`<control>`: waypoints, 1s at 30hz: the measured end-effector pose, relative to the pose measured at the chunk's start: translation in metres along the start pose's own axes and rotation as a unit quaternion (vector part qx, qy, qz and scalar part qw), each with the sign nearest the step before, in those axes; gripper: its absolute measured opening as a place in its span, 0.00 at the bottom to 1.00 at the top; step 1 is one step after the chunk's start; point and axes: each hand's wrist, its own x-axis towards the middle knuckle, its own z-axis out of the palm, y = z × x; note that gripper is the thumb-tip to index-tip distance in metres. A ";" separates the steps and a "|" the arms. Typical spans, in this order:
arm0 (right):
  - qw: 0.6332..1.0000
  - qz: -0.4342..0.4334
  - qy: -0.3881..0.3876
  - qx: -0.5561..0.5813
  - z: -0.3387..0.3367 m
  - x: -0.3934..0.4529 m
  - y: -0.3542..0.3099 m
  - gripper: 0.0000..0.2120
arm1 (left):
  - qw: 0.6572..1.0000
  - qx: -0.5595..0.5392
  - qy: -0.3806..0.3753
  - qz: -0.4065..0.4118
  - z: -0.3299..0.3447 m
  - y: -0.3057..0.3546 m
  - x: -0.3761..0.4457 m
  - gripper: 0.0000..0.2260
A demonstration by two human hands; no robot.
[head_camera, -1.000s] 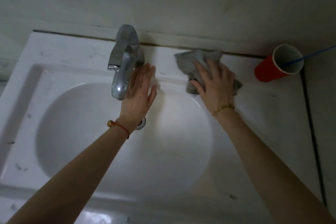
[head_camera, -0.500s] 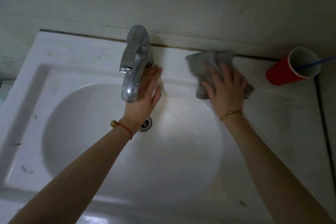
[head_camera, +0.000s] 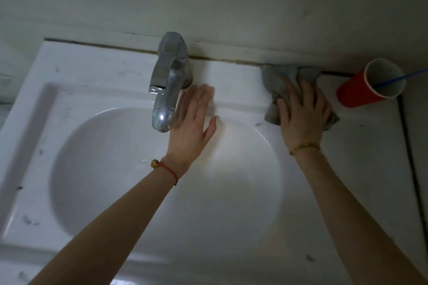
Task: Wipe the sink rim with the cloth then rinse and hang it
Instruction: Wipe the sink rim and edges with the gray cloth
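Observation:
A crumpled grey cloth (head_camera: pixel 276 80) lies on the back right part of the white sink rim (head_camera: pixel 236 81), close to the wall. My right hand (head_camera: pixel 303 111) presses down on the cloth with spread, fairly straight fingers and covers its near half. My left hand (head_camera: pixel 193 118) rests flat over the rim's inner edge, fingers straight, just right of the chrome tap (head_camera: pixel 166 83), holding nothing. The round basin (head_camera: pixel 115 169) lies below both hands.
A red paper cup (head_camera: pixel 356 92) with a white inside and a blue stick in it stands on the rim's far right corner, close to the cloth. A dark seam (head_camera: pixel 410 169) runs along the sink's right side. The wall rises right behind the tap.
My right hand has slid the cloth rightwards along the back rim, nearer the red cup. My left hand has stayed beside the tap.

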 end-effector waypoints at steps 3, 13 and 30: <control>1.000 0.005 -0.002 0.001 0.002 0.003 -0.034 0.22 | 0.999 -0.003 -0.012 0.030 0.004 0.010 0.004 0.25; 0.999 -0.018 0.003 -0.035 0.002 -0.019 0.011 0.25 | 0.999 -0.025 -0.006 0.035 0.011 0.006 0.005 0.23; 0.986 -0.161 -0.036 -0.036 0.004 -0.025 -0.024 0.29 | 0.998 -0.035 -0.002 0.042 0.016 0.003 0.004 0.25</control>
